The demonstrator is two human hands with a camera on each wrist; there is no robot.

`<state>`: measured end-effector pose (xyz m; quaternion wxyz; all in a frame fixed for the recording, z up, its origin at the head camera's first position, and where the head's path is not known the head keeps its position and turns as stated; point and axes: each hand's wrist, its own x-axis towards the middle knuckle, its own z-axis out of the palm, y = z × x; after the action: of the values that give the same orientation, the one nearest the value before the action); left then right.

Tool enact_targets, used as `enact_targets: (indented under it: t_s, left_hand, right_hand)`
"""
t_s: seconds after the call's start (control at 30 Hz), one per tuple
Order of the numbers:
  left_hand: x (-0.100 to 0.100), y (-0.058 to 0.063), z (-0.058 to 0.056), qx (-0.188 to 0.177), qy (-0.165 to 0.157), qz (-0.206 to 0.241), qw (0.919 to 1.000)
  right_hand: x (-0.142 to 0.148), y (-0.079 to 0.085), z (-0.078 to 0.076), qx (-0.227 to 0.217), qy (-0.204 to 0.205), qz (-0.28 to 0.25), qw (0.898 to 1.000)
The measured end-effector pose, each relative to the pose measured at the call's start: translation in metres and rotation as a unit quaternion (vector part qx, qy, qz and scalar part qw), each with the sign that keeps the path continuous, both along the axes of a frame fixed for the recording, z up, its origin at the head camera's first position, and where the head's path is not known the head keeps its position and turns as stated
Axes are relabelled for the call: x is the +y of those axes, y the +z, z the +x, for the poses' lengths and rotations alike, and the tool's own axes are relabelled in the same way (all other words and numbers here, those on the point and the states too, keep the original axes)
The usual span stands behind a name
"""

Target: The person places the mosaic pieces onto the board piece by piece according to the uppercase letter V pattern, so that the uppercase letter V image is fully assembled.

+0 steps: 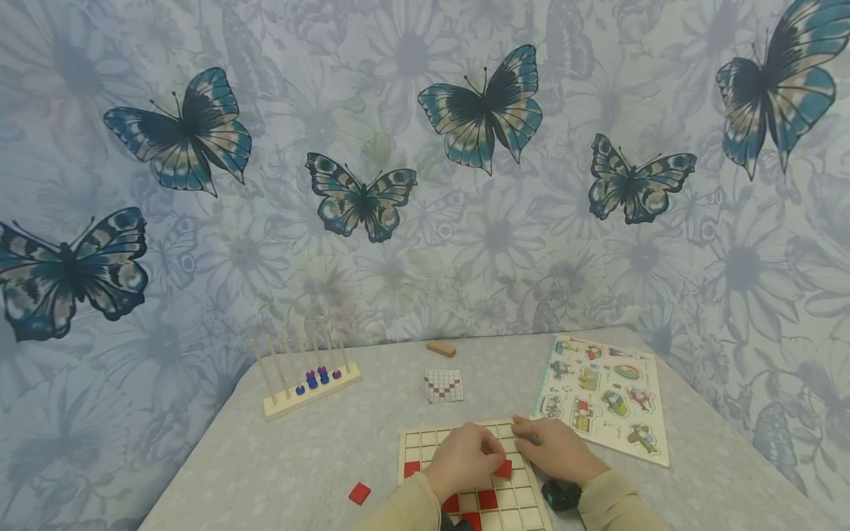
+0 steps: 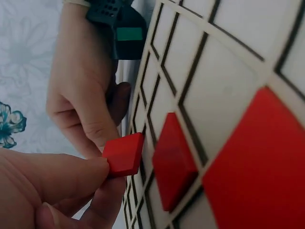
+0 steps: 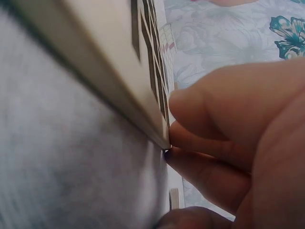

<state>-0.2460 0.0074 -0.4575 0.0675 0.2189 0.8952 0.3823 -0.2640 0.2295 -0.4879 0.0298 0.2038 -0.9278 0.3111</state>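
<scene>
My left hand (image 1: 468, 457) pinches a red square tile (image 2: 122, 155) between thumb and finger, close over a wooden grid board (image 1: 524, 498). In the head view the fingers hide this tile. Below the fingers, more red tiles sit in the board's cells, one red tile (image 1: 488, 499) near the middle and another red tile (image 1: 412, 468) by the left edge. My right hand (image 1: 563, 451) grips the board at its far right corner. In the right wrist view its thumb (image 3: 183, 102) is at the upper face, with other fingers by the edge below.
A loose red tile (image 1: 360, 493) lies left of the board. Behind it are a small pattern card (image 1: 443, 386) and a wooden block (image 1: 441, 349). A peg stand (image 1: 312, 392) with several beads stands at left, a picture puzzle board (image 1: 604, 394) at right.
</scene>
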Motion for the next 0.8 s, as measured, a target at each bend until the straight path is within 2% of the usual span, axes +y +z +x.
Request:
enact_targets:
  t_s: [0.2, 0.43, 0.63, 0.8]
  left_hand:
    - [0.0018, 0.0003, 0.0026, 0.000, 0.009, -0.018, 0.9998]
    - [-0.0001, 0.0012, 0.0073, -0.006, 0.008, -0.018, 0.9998]
    - [0.0009, 0.0019, 0.0059, 0.010, 0.015, -0.051, 0.9985]
    - [0.0023, 0.0012, 0.0041, 0.021, 0.008, -0.068, 0.9975]
  right_hand:
    - [0.0005, -0.0008, -0.0009, 0.001, 0.001, 0.002, 1.000]
    - [0.0005, -0.0001, -0.0038, 0.008, 0.007, 0.003, 1.000]
    - [0.0001, 0.0009, -0.0027, -0.001, 0.003, 0.002, 1.000]
    - [-0.0001, 0.0018, -0.0005, -0.009, -0.003, -0.005, 1.000]
